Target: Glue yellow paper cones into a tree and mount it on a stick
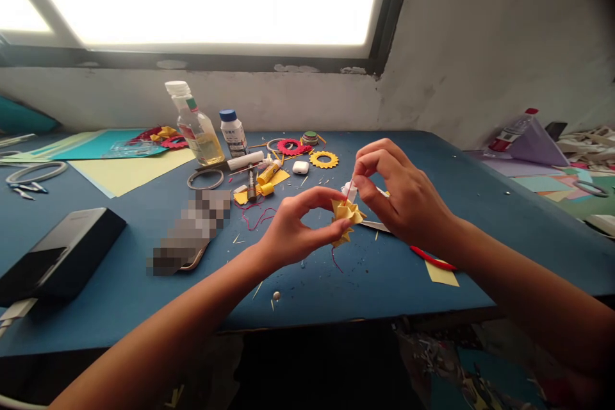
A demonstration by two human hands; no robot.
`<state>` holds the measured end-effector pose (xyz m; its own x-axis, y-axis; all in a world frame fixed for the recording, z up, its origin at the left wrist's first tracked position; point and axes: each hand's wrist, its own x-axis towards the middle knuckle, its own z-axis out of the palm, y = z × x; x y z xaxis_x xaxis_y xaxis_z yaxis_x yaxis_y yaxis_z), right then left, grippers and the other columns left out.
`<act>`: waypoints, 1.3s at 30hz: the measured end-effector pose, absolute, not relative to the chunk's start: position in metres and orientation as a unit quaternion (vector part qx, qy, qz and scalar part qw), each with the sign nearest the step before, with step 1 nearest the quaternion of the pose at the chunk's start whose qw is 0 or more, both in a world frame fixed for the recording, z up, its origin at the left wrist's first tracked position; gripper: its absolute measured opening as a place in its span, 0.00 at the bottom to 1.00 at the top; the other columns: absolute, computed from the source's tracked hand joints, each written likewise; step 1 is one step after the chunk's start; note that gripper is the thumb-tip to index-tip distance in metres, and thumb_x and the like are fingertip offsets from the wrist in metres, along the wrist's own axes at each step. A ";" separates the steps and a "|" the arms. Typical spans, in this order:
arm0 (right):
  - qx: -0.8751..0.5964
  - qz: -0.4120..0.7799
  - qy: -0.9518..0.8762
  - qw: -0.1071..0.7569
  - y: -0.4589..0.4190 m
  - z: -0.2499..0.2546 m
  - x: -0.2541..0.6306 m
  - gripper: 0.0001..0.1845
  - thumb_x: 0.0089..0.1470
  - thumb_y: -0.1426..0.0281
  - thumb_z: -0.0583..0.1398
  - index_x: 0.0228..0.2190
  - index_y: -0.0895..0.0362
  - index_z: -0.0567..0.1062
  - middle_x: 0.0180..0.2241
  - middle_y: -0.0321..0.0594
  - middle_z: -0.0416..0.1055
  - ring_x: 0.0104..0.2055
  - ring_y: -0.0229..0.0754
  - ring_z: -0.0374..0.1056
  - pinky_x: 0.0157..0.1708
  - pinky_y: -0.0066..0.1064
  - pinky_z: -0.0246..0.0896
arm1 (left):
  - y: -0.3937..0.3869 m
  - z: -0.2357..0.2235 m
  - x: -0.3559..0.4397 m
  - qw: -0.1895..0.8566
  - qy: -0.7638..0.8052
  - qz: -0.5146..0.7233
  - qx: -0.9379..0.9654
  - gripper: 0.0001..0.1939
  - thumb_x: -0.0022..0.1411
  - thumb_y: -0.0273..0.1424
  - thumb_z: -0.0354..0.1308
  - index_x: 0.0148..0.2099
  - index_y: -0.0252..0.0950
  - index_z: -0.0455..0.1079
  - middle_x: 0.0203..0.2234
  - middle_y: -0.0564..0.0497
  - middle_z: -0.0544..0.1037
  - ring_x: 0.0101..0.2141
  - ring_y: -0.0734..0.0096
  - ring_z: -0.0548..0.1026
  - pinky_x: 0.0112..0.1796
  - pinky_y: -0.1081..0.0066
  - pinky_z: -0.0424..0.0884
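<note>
Between the thumb and fingers of my left hand [300, 224] is a yellow folded-paper piece [350, 213] with pointed edges, held above the table. My right hand [398, 189] pinches a red thread [349, 189] that runs down into the top of the paper piece. A loose end of red thread [337, 261] hangs below it. Behind the fingers a small white object [350, 191] is partly hidden. Scissors with a red handle [435, 259] lie under my right hand, their blade [375, 225] showing beside the paper piece.
A blue table [307, 298] carries a bottle of yellow liquid [202, 134], a blue-capped bottle [233, 134], red [291, 148] and yellow paper rings [324, 159], a white earbud case [300, 167] and paper scraps. At left sits a black box-like device [62, 250] with a cable.
</note>
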<state>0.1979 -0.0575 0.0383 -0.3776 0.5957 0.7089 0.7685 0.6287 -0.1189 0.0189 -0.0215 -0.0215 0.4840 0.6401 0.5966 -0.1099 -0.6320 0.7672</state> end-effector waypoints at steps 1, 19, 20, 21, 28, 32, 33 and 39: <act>-0.416 -0.115 -0.822 0.373 -0.058 0.039 0.198 0.02 0.60 0.74 0.52 0.33 0.56 0.63 0.39 0.42 0.66 0.32 0.37 0.63 0.29 0.29 0.60 | -0.021 -0.021 0.019 0.400 0.169 0.474 0.766 0.16 0.54 0.29 0.65 0.45 0.34 0.71 0.33 0.49 0.79 0.35 0.73 0.76 0.40 0.72 0.74; -0.439 -0.089 -0.812 0.374 -0.053 0.037 0.199 0.03 0.60 0.72 0.51 0.33 0.55 0.63 0.40 0.42 0.66 0.34 0.39 0.65 0.32 0.33 0.61 | -0.025 -0.015 0.016 0.459 0.175 0.395 0.776 0.15 0.56 0.32 0.64 0.46 0.35 0.70 0.39 0.47 0.77 0.40 0.68 0.75 0.46 0.65 0.73; -0.435 -0.087 -0.814 0.376 -0.054 0.037 0.199 0.03 0.60 0.72 0.51 0.33 0.55 0.64 0.40 0.42 0.66 0.34 0.39 0.64 0.32 0.33 0.61 | -0.024 -0.014 0.016 0.459 0.174 0.393 0.778 0.15 0.56 0.32 0.64 0.46 0.36 0.70 0.40 0.47 0.77 0.41 0.67 0.75 0.47 0.65 0.72; -0.429 -0.086 -0.816 0.378 -0.054 0.037 0.198 0.03 0.60 0.72 0.51 0.33 0.55 0.64 0.40 0.42 0.66 0.34 0.39 0.64 0.32 0.33 0.61 | -0.023 -0.013 0.015 0.462 0.172 0.391 0.777 0.15 0.56 0.33 0.63 0.46 0.36 0.71 0.41 0.47 0.77 0.43 0.66 0.75 0.48 0.65 0.71; -0.394 -0.066 -0.832 0.386 -0.049 0.034 0.193 0.03 0.60 0.72 0.52 0.33 0.56 0.64 0.39 0.42 0.66 0.36 0.40 0.64 0.35 0.34 0.61 | -0.017 -0.015 0.016 0.513 0.202 0.404 0.730 0.12 0.60 0.37 0.59 0.44 0.36 0.74 0.41 0.48 0.79 0.38 0.68 0.76 0.37 0.71 0.73; -0.387 -0.055 -0.835 0.387 -0.043 0.031 0.190 0.04 0.60 0.71 0.51 0.33 0.56 0.65 0.39 0.42 0.66 0.36 0.39 0.64 0.34 0.33 0.61 | -0.016 -0.013 0.016 0.481 0.233 0.405 0.742 0.10 0.59 0.36 0.60 0.37 0.35 0.76 0.37 0.48 0.79 0.36 0.69 0.76 0.33 0.72 0.72; -0.385 -0.053 -0.836 0.387 -0.041 0.031 0.189 0.04 0.60 0.71 0.52 0.33 0.56 0.65 0.39 0.42 0.66 0.36 0.39 0.64 0.34 0.33 0.61 | -0.016 -0.011 0.016 0.478 0.237 0.405 0.742 0.09 0.59 0.36 0.60 0.36 0.35 0.77 0.37 0.48 0.79 0.36 0.69 0.76 0.33 0.72 0.73; -0.367 -0.036 -0.852 0.373 -0.034 0.031 0.190 0.03 0.59 0.72 0.53 0.33 0.56 0.65 0.39 0.43 0.67 0.34 0.39 0.65 0.34 0.32 0.62 | -0.015 -0.003 0.013 0.513 0.262 0.358 0.735 0.10 0.58 0.36 0.60 0.34 0.35 0.76 0.31 0.50 0.79 0.29 0.72 0.74 0.28 0.74 0.70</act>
